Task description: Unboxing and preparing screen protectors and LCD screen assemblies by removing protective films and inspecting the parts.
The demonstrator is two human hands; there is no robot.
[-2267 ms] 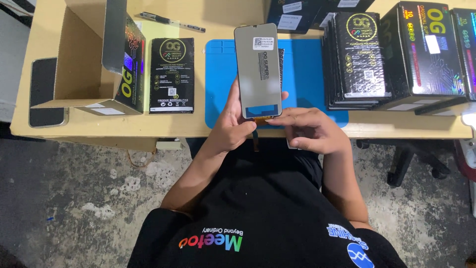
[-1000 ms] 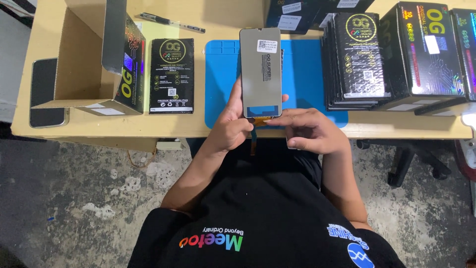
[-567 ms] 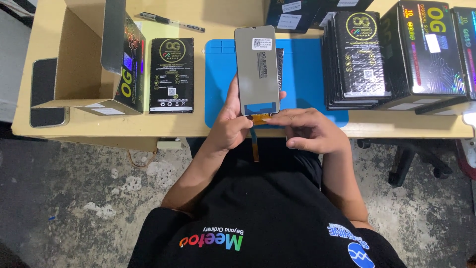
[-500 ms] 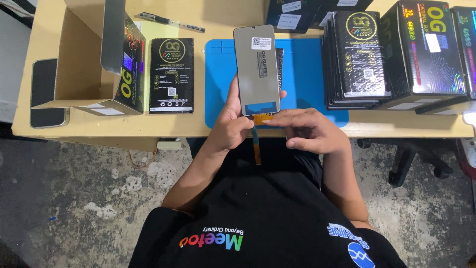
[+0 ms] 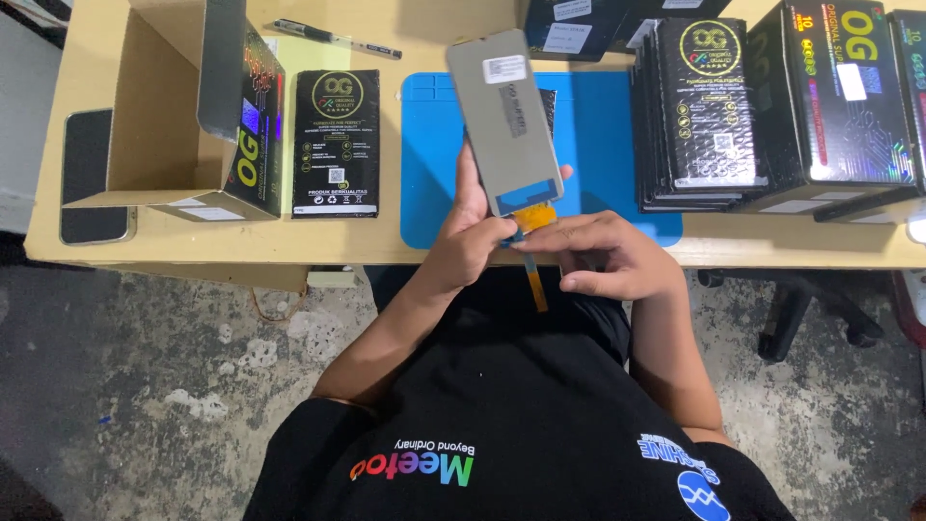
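In the head view, the phone screen panel [image 5: 504, 121] is held up over the near half of the blue mat [image 5: 617, 154], its grey back facing the camera and its top tilted slightly to the left. It is a flat grey rectangle with a white sticker near the top, a dark printed strip down the middle and a blue band along the bottom edge. An orange ribbon cable [image 5: 533, 253] hangs from that bottom edge, wide where it leaves the panel and narrowing to a thin strip that dangles past the table edge in front of the black shirt.

The left hand [image 5: 470, 241] grips the panel from below, fingers closed around its lower left side and behind it. The right hand [image 5: 608, 256] is curled, with thumb and forefinger pinched on the wide part of the ribbon cable just under the panel.

The mat lies on a light wooden table [image 5: 96, 246]. To the left of the mat a flat black box [image 5: 336, 143] lies face up, and beyond it stands an open cardboard carton [image 5: 159, 106], with a dark phone [image 5: 92, 178] at the table's left edge. A pen [image 5: 333, 39] lies at the far side. Stacks of black boxes [image 5: 772, 106] fill the right end. Below the table is a worn, stained concrete floor [image 5: 145, 386], and a chair base [image 5: 801, 318] shows at the right.
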